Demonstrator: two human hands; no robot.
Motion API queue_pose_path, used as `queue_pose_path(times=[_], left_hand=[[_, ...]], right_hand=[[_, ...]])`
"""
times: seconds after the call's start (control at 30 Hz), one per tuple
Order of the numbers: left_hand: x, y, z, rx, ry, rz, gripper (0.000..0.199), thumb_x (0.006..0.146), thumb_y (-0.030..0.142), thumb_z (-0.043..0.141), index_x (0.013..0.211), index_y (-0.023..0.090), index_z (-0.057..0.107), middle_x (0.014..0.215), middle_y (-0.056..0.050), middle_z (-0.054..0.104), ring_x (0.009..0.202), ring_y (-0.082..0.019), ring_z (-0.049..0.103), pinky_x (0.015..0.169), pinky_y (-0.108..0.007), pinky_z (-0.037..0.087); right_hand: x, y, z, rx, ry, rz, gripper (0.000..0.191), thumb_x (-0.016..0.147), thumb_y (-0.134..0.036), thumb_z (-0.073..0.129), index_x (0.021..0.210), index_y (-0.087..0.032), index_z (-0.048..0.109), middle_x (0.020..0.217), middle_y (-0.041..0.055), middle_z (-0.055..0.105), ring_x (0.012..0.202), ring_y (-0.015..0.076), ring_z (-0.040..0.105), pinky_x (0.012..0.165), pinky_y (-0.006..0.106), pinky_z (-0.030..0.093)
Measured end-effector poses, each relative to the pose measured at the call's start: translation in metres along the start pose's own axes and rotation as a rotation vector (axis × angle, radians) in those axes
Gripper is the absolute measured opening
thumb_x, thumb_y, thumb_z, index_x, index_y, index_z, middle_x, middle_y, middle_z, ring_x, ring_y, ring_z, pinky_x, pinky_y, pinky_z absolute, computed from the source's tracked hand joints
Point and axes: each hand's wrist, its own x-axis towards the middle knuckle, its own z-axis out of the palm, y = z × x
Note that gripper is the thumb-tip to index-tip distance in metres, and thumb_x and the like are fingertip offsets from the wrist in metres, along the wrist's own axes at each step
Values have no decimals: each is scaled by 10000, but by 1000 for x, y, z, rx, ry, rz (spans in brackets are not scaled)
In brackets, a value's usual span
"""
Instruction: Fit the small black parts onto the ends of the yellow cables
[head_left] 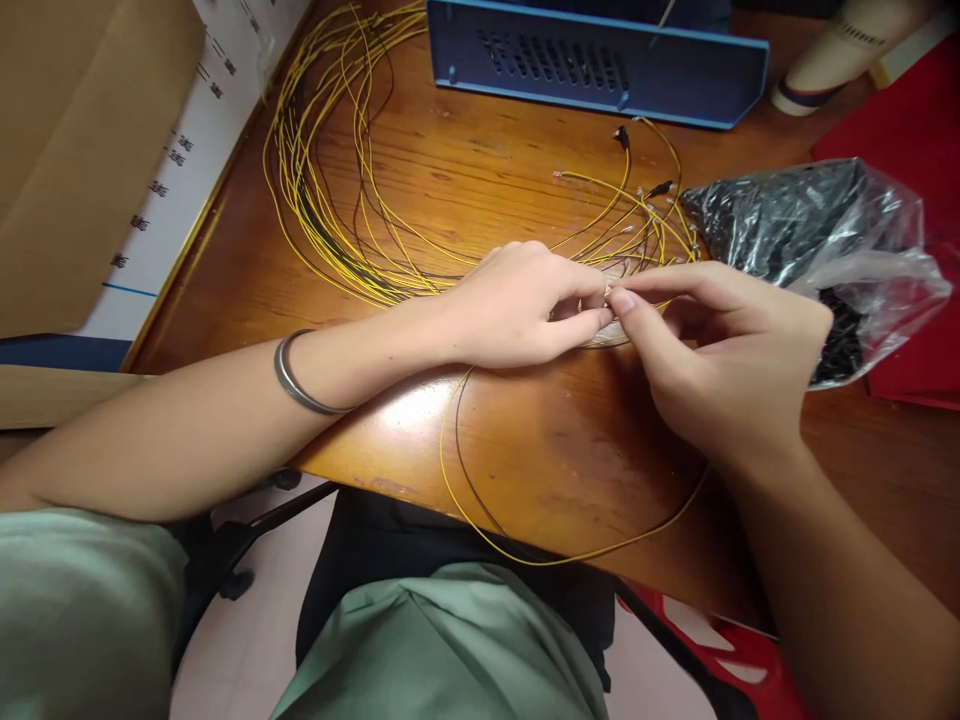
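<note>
My left hand (525, 305) reaches across the table with thumb and index finger pinched. Opposite it, my right hand (727, 350) is also pinched, its fingertips meeting those of my left. Between the fingertips is a tiny pale wire end, mostly hidden by the fingers. A loose yellow-and-black wire (444, 450) loops from beneath my left hand, past the table's front edge and back up under my right wrist. Behind the hands lies a large coiled bundle of yellow and black wires (289, 190). Several of its ends, with small clear terminals and black connectors (621, 137), fan out near my fingers.
A clear plastic bag (795, 230) of small black parts lies right of my right hand. Beyond the wires stands a blue vented metal case (675, 85). A paper cup (832, 60) is at back right, beside red material (915, 130). Cardboard (82, 150) rises at left.
</note>
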Motion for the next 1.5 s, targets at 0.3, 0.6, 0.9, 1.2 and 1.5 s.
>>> queue_pose_path(times=[0.3,0.6,0.9,1.2,1.5], left_hand=[[0,-1,0,41,-10,18,239,918,325,523,781,201,675,662,-7,659,671,-167,616,674,-314,392],[-1,2,0,41,-14,19,237,924,311,524,841,208,720,712,-29,705,703,-185,640,644,-305,404],[-1,-1,1,53,-14,38,255,938,314,513,781,207,684,677,-15,675,711,-184,659,656,-304,442],[-1,0,0,46,-44,21,215,912,310,527,805,211,686,704,-22,686,721,-188,648,639,-302,409],[0,2,-2,-2,-53,24,223,914,298,514,770,211,660,673,-27,677,652,-170,613,612,-311,377]], right_hand=[[1,1,0,-28,1,-50,86,803,-110,723,806,-193,747,670,-30,715,462,74,508,452,241,369],[0,2,1,-29,-1,-69,72,818,-119,712,817,-167,765,672,-33,712,471,51,492,459,219,362],[-1,4,-1,-57,-17,-80,60,847,-154,708,838,-181,761,719,-39,732,485,53,495,467,227,363],[1,2,-1,-55,-9,-72,70,802,-145,714,796,-203,752,661,-33,718,452,75,490,445,250,350],[-1,0,-3,-88,-25,-72,53,836,-196,709,829,-188,761,711,-4,724,506,89,501,495,273,370]])
